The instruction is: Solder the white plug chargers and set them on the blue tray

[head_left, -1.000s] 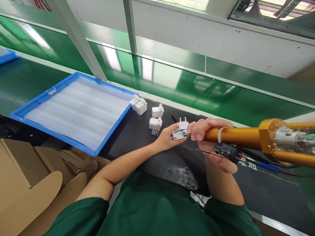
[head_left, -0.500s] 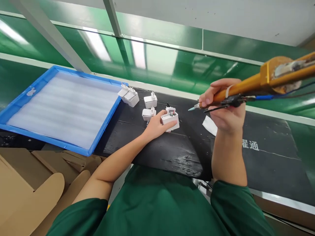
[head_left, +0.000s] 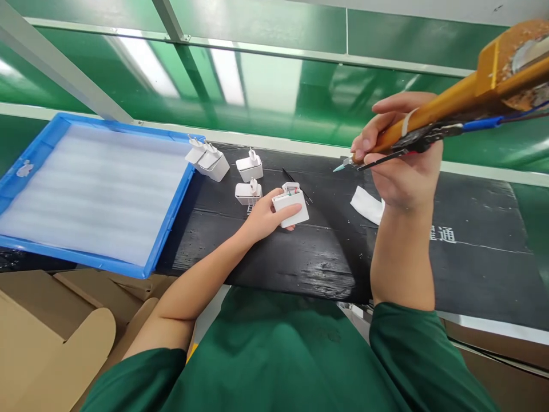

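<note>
My left hand (head_left: 268, 217) is closed around a white plug-in charger (head_left: 292, 209) with its case open at the top; small coloured wires show inside. It is tilted over the black work surface. My right hand (head_left: 398, 151) grips an orange-brown glue gun (head_left: 448, 109) with a pale blue nozzle tip and a thin black lever beneath. The tip points down and left, above and to the right of the open charger, without touching it. Left of my left hand are more white chargers with upward pins: one (head_left: 249, 191) near, another (head_left: 250, 166) behind it.
More white chargers (head_left: 210, 162) stand against a blue tray (head_left: 150, 252) lined with white foam. A thin dark stick (head_left: 287, 173) lies behind the held charger. A white folded piece (head_left: 366, 205) lies near my right wrist. Cardboard (head_left: 38, 332) is at lower left.
The left hand has tilted the open charger, so more of its front wall faces me. The right hand has shifted slightly right with the glue gun. The camera view has also shifted.
</note>
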Demonstrator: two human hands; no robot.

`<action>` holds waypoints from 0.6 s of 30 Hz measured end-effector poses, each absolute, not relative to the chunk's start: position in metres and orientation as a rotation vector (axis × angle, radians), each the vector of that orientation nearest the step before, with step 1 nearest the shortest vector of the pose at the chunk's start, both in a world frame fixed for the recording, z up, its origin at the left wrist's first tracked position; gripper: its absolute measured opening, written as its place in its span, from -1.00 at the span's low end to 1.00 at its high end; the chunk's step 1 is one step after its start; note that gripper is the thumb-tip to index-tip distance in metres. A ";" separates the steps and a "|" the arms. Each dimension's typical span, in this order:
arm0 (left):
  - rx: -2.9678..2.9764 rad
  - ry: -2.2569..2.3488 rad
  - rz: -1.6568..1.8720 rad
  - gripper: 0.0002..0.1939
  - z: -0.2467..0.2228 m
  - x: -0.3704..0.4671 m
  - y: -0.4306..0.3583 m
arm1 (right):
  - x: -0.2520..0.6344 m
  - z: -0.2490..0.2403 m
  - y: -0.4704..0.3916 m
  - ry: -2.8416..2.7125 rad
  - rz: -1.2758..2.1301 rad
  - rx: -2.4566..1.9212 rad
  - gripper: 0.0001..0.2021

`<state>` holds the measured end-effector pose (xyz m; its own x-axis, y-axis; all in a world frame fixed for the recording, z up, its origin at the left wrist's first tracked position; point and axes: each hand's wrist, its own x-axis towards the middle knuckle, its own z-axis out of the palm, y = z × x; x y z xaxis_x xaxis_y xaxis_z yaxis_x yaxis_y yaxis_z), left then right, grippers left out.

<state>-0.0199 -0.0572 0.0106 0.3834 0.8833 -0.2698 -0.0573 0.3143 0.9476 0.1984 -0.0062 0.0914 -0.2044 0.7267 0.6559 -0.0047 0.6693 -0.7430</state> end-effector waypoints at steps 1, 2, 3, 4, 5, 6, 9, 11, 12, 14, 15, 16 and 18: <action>1.058 0.975 0.769 -0.56 0.011 -0.020 -0.057 | 0.198 0.092 -0.007 -1.656 0.741 -0.617 -0.57; 1.056 0.971 0.766 -0.56 0.012 -0.019 -0.058 | 0.198 0.092 -0.007 -1.656 0.741 -0.637 -0.57; 1.056 0.966 0.762 -0.56 0.012 -0.019 -0.058 | 0.198 0.093 -0.008 -1.656 0.742 -0.648 -0.57; 1.057 0.959 0.759 -0.55 0.012 -0.019 -0.058 | 0.198 0.093 -0.008 -1.656 0.745 -0.650 -0.57; 1.062 0.951 0.755 -0.55 0.012 -0.019 -0.059 | 0.198 0.094 -0.009 -1.655 0.750 -0.641 -0.57; 1.069 0.943 0.748 -0.56 0.013 -0.019 -0.059 | 0.198 0.094 -0.010 -1.652 0.759 -0.630 -0.57; 1.148 0.951 0.726 -0.59 0.014 -0.021 -0.060 | 0.197 0.095 -0.011 -1.633 0.776 -0.611 -0.57; 1.291 1.018 0.723 -0.62 0.015 -0.022 -0.061 | 0.197 0.095 -0.012 -1.627 0.775 -0.619 -0.57; 1.383 1.063 0.724 -0.64 0.015 -0.023 -0.061 | 0.197 0.095 -0.012 -1.626 0.772 -0.635 -0.57; 1.577 1.152 0.723 -0.67 0.014 -0.023 -0.062 | 0.197 0.095 -0.012 -1.628 0.762 -0.670 -0.57; 1.667 1.191 0.718 -0.68 0.013 -0.023 -0.062 | 0.197 0.094 -0.012 -1.629 0.757 -0.678 -0.57; 1.748 1.228 0.710 -0.69 0.012 -0.023 -0.062 | 0.198 0.094 -0.012 -1.631 0.756 -0.678 -0.57; 1.886 1.308 0.655 -0.71 0.009 -0.023 -0.061 | 0.199 0.093 -0.010 -1.636 0.764 -0.650 -0.57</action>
<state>-0.0234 -0.0614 0.0090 0.3506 0.9365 -0.0007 0.5603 -0.2091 0.8015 0.1986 -0.0103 0.0927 -0.1876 0.7618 0.6201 0.0133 0.6332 -0.7738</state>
